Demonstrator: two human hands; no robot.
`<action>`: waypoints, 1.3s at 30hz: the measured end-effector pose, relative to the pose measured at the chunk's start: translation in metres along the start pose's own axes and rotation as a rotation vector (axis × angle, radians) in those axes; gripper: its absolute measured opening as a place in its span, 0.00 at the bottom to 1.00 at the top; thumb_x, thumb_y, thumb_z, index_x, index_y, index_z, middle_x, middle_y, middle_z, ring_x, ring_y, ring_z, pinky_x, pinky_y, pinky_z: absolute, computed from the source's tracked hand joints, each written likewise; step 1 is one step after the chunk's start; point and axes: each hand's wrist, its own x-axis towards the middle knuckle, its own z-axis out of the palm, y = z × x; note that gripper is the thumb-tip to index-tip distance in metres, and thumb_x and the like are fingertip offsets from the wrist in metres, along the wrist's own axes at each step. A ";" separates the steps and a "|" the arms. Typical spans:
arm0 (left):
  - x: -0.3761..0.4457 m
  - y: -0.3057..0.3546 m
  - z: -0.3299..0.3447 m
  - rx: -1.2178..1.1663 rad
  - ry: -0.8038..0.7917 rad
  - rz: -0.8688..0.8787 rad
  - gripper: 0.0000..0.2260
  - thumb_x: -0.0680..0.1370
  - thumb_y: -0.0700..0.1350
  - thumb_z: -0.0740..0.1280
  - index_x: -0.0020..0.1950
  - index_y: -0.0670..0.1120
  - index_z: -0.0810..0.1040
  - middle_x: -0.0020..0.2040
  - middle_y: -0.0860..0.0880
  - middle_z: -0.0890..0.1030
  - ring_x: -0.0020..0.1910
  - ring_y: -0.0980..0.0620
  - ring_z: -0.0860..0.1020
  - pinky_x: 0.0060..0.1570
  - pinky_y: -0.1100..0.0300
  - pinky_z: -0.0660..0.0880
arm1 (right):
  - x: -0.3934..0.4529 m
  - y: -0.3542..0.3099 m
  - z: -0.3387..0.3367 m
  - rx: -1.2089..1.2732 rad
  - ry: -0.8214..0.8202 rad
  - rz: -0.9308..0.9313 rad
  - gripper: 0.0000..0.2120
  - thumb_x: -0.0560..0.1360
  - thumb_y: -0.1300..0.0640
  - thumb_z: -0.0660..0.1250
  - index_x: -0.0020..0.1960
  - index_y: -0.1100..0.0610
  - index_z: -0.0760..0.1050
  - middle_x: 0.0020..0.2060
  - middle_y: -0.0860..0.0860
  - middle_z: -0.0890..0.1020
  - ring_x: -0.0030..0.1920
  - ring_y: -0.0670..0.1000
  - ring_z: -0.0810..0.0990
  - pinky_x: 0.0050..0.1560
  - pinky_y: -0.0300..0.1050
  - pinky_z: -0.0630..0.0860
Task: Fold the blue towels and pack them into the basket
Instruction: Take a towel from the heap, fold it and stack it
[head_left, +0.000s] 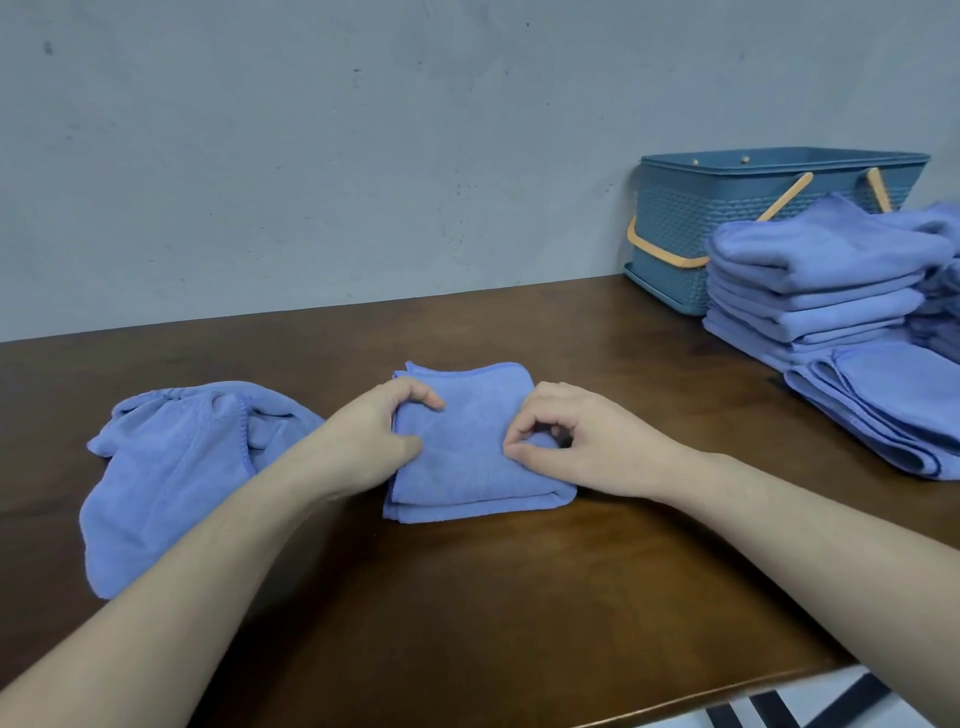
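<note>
Blue folded towel (467, 447) lies square on desk (519, 597). Left hand (371, 441) and right hand (582, 441) pinch opposite edges; recommend lifting level, layers pressed together, toward basket (727, 208).

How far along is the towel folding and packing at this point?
Done: a stack of folded towels sits in front of the basket, with a flatter folded pile beside it. In hand: left hand and right hand both pinch the folded towel at centre. Left: the crumpled towel is unfolded, and no towels show in the basket.
</note>
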 end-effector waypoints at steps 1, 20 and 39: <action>0.000 0.001 0.001 0.080 0.012 0.000 0.18 0.76 0.37 0.66 0.56 0.60 0.75 0.53 0.53 0.75 0.43 0.49 0.77 0.42 0.58 0.74 | 0.000 0.000 -0.001 0.015 -0.003 0.008 0.04 0.76 0.56 0.73 0.46 0.47 0.83 0.45 0.39 0.82 0.50 0.46 0.78 0.46 0.35 0.70; 0.007 0.025 0.026 -0.184 0.086 0.153 0.19 0.76 0.37 0.71 0.54 0.62 0.79 0.58 0.57 0.79 0.56 0.60 0.77 0.51 0.68 0.74 | -0.033 -0.007 -0.042 0.063 -0.030 0.217 0.03 0.79 0.52 0.70 0.49 0.46 0.83 0.43 0.41 0.84 0.38 0.44 0.76 0.43 0.35 0.74; 0.028 0.176 0.060 -0.042 -0.205 0.790 0.31 0.75 0.26 0.63 0.66 0.60 0.73 0.72 0.59 0.66 0.72 0.61 0.67 0.68 0.68 0.66 | -0.078 0.011 -0.137 0.652 0.401 0.285 0.19 0.69 0.54 0.76 0.56 0.55 0.75 0.50 0.47 0.85 0.50 0.46 0.84 0.55 0.43 0.79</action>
